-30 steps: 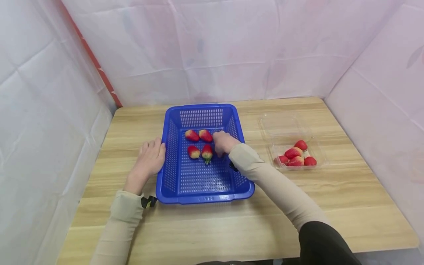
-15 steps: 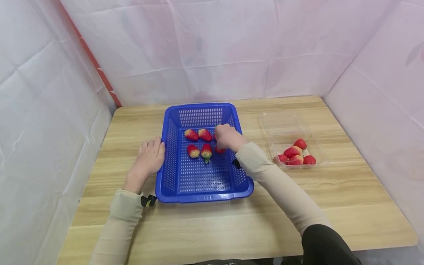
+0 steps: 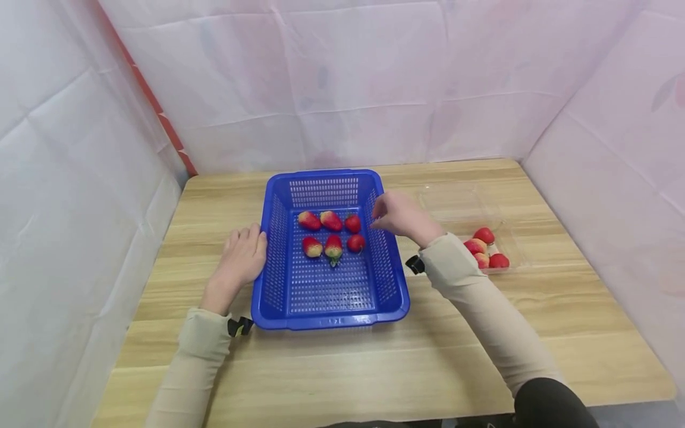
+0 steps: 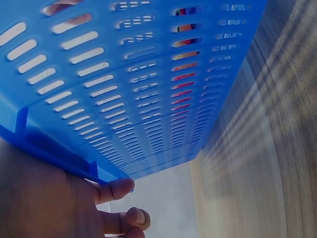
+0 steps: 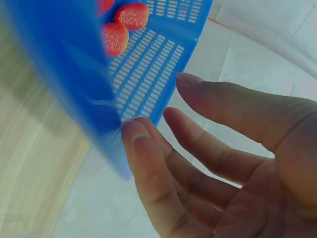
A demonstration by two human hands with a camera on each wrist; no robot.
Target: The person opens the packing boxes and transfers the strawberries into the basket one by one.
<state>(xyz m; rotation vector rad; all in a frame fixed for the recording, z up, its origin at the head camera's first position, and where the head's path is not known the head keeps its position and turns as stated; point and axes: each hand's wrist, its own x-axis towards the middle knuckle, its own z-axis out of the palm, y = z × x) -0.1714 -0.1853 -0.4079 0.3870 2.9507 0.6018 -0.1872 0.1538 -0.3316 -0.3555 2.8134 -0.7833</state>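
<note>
1. Basket (image 3: 330,321): deep blue in the head view, brighter blue in places in the wrist views, patterned with rows of narrow slots.
2. Strawberries (image 3: 331,220) in the basket: red shading to pale yellow, one with a green leafy end (image 3: 334,261).
3. Small round fruits (image 3: 355,242) beside them: almost entirely red.
4. Clear box (image 3: 452,205): colourless; the fruit (image 3: 499,261) inside is red, some with yellow patches.
5. Counter (image 3: 321,374): light tan with streaky wood grain.
6. Sleeves (image 3: 187,374): beige; black cloth (image 3: 553,404) higher on the right arm.
7. Left wrist device (image 3: 241,326): black with a yellowish mark.
8. Sheets (image 3: 364,77): whitish, tinted pink-lilac, with faint blurred motifs; red strip (image 3: 155,101) at left.
</note>
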